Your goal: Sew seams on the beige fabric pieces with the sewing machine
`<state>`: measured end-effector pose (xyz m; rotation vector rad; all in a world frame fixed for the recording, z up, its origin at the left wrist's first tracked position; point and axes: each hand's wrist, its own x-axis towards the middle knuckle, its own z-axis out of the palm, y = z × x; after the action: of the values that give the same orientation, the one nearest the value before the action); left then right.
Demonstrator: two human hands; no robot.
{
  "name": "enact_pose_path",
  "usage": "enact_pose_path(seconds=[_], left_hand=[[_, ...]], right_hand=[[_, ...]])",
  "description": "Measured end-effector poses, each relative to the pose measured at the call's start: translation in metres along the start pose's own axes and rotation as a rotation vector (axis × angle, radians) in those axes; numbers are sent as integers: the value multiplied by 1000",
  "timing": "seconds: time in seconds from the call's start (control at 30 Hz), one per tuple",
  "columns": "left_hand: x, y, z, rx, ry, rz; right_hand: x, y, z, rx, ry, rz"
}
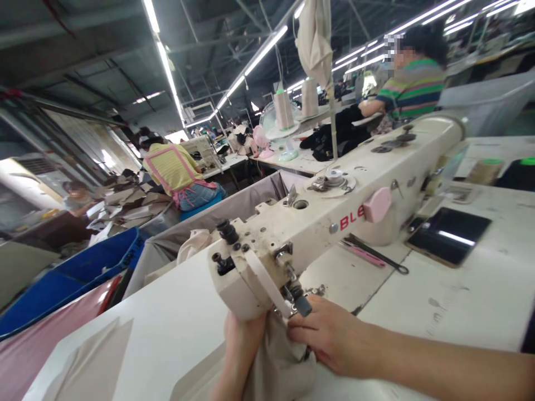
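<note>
Nearest us, the beige cloth [278,373], bunched, lies below the head end of the sewing machine [309,245]; its visible long axis runs from beneath that end toward the camera, at an angle to the machine's long body; the far part is hidden there.

Left hand [246,337] reaches up under the machine's head, along the left side of the cloth; its fingers are out of sight, so we cannot tell whether they grasp anything; right hand [330,337] is just right of the machine's head, fingers curled at the cloth's right edge; we cannot tell whether they pinch it. The cloth therefore lies between the two, to the right of the left hand and to the left of the right; we judge neither clearly nearer.

Left of the machine, a flat panel [94,362] on the table; right of it, a phone [449,236].
</note>
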<state>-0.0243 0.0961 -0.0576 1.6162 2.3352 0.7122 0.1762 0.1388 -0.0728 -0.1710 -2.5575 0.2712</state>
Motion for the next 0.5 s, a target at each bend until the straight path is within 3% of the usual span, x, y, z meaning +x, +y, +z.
enact_pose_path(seconds=[0.17,0.37,0.5], left_hand=[[-12,10,-6,111,29,0],[-12,5,-9,233,30,84],[-10,5,-3,267,36,67]], right_hand=[[-2,-2,-4,86,65,39],[-6,-2,-8,150,103,84],[-6,-2,-8,171,86,113]])
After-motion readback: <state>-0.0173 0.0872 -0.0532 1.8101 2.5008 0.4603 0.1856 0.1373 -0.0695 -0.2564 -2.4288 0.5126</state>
